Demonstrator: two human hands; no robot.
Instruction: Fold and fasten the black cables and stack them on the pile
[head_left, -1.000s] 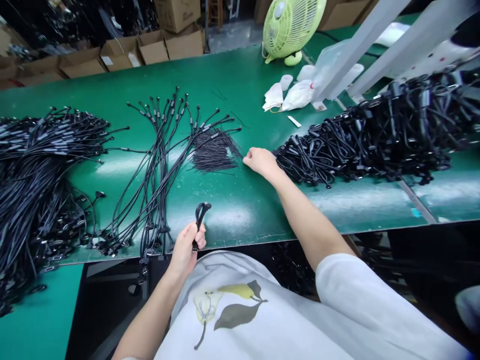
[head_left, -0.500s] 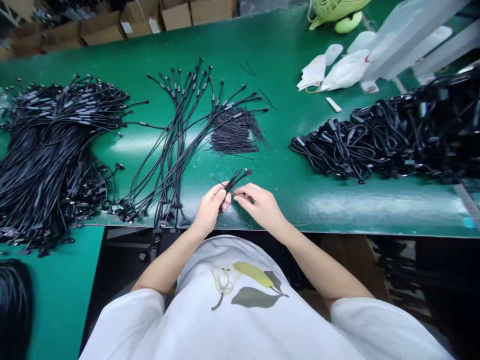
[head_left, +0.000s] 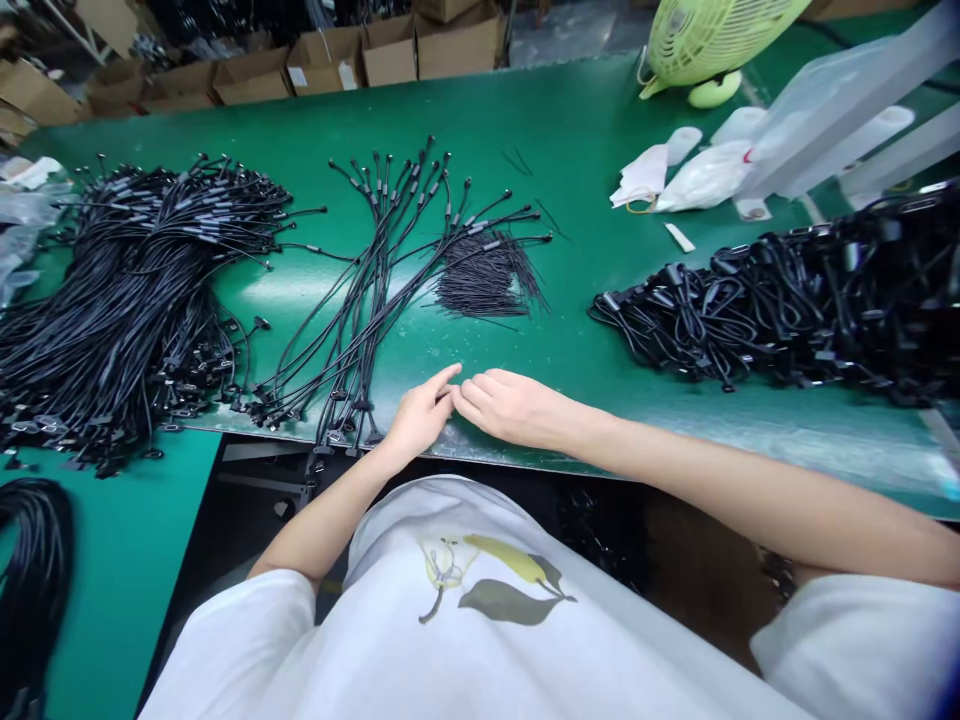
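Left hand (head_left: 420, 418) and right hand (head_left: 510, 408) open, empty, fingertips (head_left: 454, 372) nearly touching at green mat (head_left: 570, 130) edge; fanned cables (head_left: 360, 330) just left, thin wires (head_left: 487, 280) beyond. Risk: a careless sweep snags connectors (head_left: 337, 437) overhanging edge, dragging cables off

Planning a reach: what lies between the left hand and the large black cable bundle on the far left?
The head view shows a fan of black cables there.
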